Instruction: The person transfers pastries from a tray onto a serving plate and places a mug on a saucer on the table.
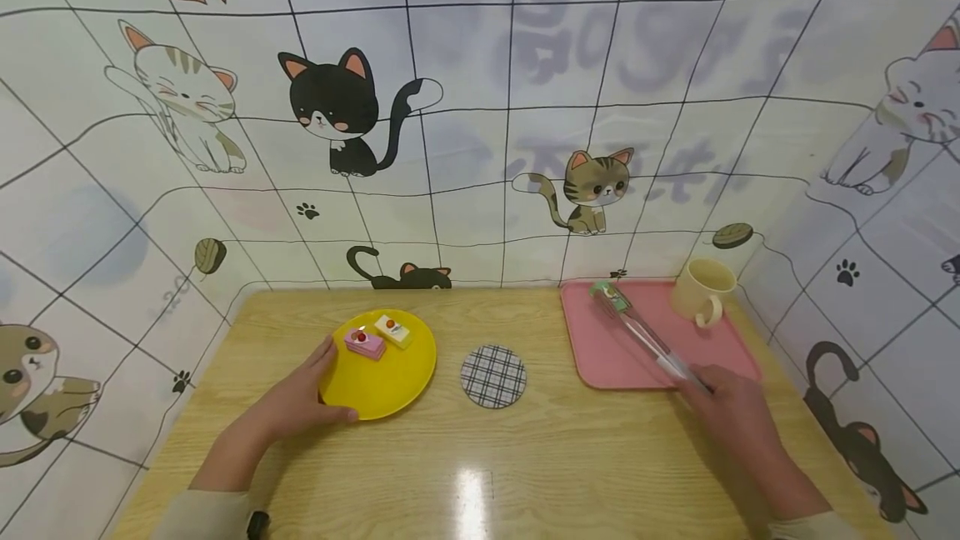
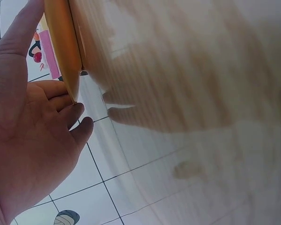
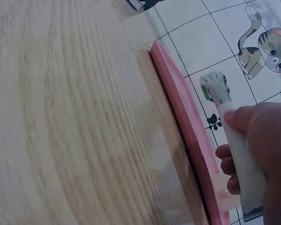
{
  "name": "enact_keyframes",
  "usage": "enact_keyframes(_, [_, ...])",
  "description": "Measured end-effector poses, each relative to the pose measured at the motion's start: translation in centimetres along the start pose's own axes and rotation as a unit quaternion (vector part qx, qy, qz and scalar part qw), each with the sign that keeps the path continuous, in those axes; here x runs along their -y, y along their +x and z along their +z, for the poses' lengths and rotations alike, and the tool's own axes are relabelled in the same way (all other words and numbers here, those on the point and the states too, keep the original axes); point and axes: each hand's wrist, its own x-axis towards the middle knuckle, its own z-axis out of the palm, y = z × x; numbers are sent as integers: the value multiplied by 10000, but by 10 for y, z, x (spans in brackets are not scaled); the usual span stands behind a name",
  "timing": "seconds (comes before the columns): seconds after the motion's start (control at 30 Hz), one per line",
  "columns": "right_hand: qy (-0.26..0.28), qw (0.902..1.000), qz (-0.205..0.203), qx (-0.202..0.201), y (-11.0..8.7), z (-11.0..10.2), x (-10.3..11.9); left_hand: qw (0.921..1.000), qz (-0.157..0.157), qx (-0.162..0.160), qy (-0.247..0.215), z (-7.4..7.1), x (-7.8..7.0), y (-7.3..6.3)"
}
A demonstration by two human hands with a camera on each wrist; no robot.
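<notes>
My left hand (image 1: 300, 398) holds the yellow plate (image 1: 390, 390) by its left side, thumb at the near rim and fingers farther up the edge. On the plate lie a pink toy cake slice (image 1: 365, 343) and a cream one (image 1: 393, 331), each with a red or orange topping. In my right hand (image 1: 738, 419) are metal tongs (image 1: 660, 347), slanting forward and left above the pink tray (image 1: 600, 367). A small green-and-white piece (image 1: 611, 297) sits between their tips; the right wrist view shows it above the tray's edge, with my thumb along the tongs (image 3: 243, 173).
A round checked coaster (image 1: 493, 377) lies on the wooden table (image 1: 420, 473) between plate and tray. A cream mug (image 1: 705, 292) stands at the tray's back right corner. Behind and at both sides rises a tiled, cat-patterned wall covering (image 1: 465, 148).
</notes>
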Motion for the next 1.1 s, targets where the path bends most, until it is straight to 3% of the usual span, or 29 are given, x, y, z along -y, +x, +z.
enact_keyframes(0.13, [55, 9994, -260, 234, 2, 3, 5, 10000, 9, -7, -18, 0, 1, 0])
enact_keyframes(0.4, [299, 9898, -1393, 18, 4, 18, 16, 10000, 1, -4, 1, 1, 1, 0])
enact_keyframes(0.7, [537, 9799, -1900, 299, 10, 34, 50, 10000, -2, -43, -17, 3, 1, -1])
enact_keyframes(1.1, [737, 9685, -2184, 946, 19, 60, 89, 9998, 34, -183, 21, 5, 3, 0])
